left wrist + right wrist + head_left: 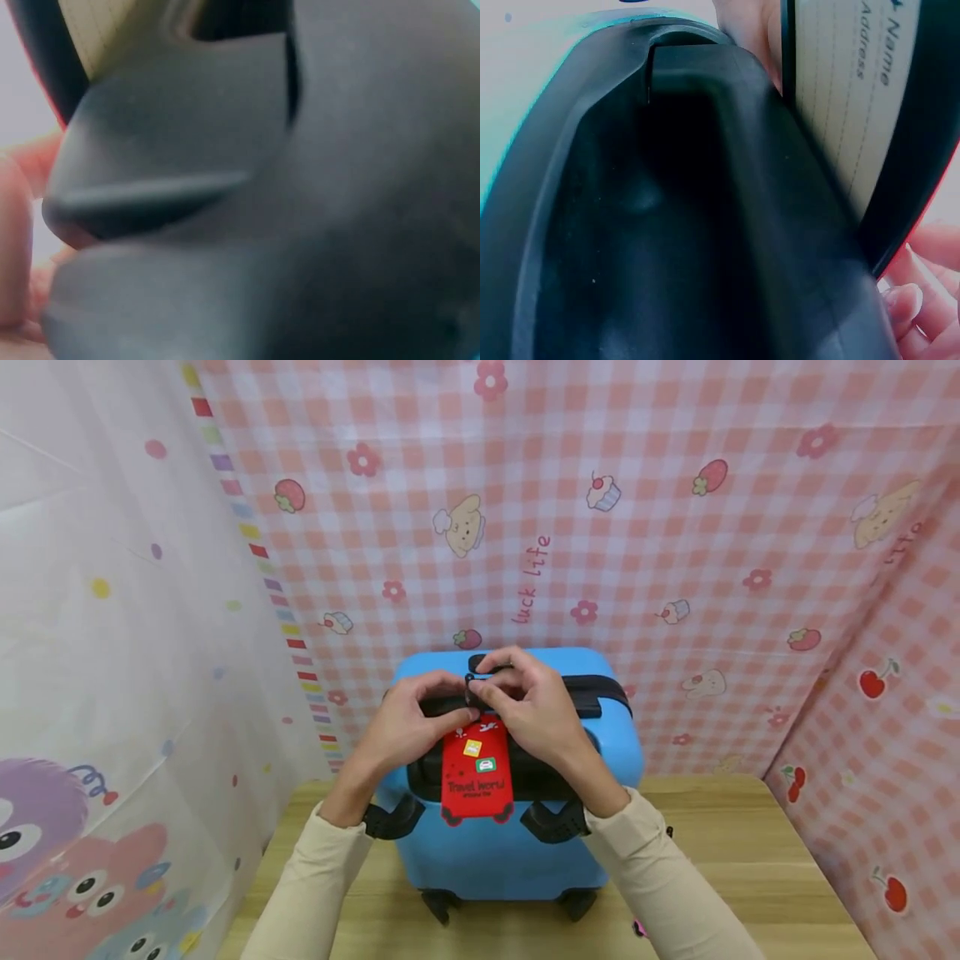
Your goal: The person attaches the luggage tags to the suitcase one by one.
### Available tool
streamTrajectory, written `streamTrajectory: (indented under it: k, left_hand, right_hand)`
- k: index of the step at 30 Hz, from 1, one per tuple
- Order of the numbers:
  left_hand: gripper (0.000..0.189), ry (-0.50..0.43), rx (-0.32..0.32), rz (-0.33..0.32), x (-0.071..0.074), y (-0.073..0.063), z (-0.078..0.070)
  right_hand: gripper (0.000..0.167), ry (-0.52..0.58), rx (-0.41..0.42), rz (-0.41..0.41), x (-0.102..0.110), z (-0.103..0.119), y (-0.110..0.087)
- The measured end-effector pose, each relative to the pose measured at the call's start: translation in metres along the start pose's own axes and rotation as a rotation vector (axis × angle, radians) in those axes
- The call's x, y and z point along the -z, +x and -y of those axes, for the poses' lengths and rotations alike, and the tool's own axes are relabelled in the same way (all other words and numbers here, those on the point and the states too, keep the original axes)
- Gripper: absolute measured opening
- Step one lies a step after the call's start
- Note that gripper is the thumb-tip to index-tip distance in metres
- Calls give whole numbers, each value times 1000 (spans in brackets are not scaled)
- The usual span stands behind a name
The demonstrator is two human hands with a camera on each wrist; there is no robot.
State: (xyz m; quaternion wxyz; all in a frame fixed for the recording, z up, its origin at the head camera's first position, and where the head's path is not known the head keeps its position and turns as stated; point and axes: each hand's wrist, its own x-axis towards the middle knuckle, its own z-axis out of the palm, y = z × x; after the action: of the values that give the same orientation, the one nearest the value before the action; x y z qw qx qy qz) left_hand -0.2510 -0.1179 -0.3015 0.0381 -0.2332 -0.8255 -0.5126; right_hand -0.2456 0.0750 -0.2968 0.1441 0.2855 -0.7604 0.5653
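Note:
A blue suitcase (pixel 510 860) with black trim stands on the wooden surface. Over its black carry handle (pixel 765 202) hangs a red luggage tag (pixel 476 777) printed "Travel World". My left hand (pixel 408 714) pinches the tag's black strap (pixel 471 691) at its top, thumb below and fingers above. From the other side, my right hand (pixel 536 706) pinches the same strap between thumb and fingers. In the right wrist view, the back of the luggage tag (pixel 847 97) shows a lined card with "Name" and "Address". The left wrist view is mostly filled by the black handle (pixel 187 127).
Wooden tabletop (pixel 712 860) extends on both sides of the suitcase. A pink checked curtain (pixel 525 510) hangs close behind it, and a white patterned sheet (pixel 150 652) hangs at the left. A small pink and black item (pixel 639 928) lies beside my right sleeve.

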Motion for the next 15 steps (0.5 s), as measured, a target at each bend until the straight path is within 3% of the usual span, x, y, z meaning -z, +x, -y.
streamTrajectory:
  k: [7,15]
  left_hand:
    - [34,53,-42,-13,1,-2,1]
    - [37,5,-44,4,3,-3,2]
  right_hand:
    - [21,-39,16,38,2,-2,-2]
    - [18,-41,27,21,1,-1,-3]
